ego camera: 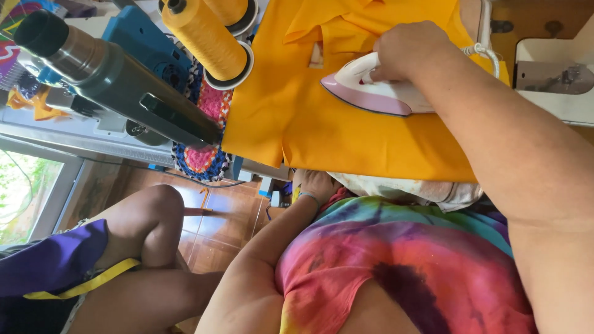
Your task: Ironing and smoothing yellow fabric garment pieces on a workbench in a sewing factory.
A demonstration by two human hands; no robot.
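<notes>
An orange collared garment (346, 124) lies spread flat on the work surface. My right hand (405, 46) is closed on the handle of a white and pink clothes iron (371, 93), which rests on the cloth with its tip pointing left. My left hand (317, 184), with a band on the wrist, sits at the near hem of the garment. Its fingers are tucked under the cloth edge and hidden. A white padded layer (421, 188) shows beneath the hem.
A dark green flask (117, 83) lies to the left, beside two yellow thread cones (207, 40), a blue machine (145, 46) and a crocheted mat (207, 154). A white sewing machine (557, 74) stands at right. Another person's bare knee (158, 213) is at lower left.
</notes>
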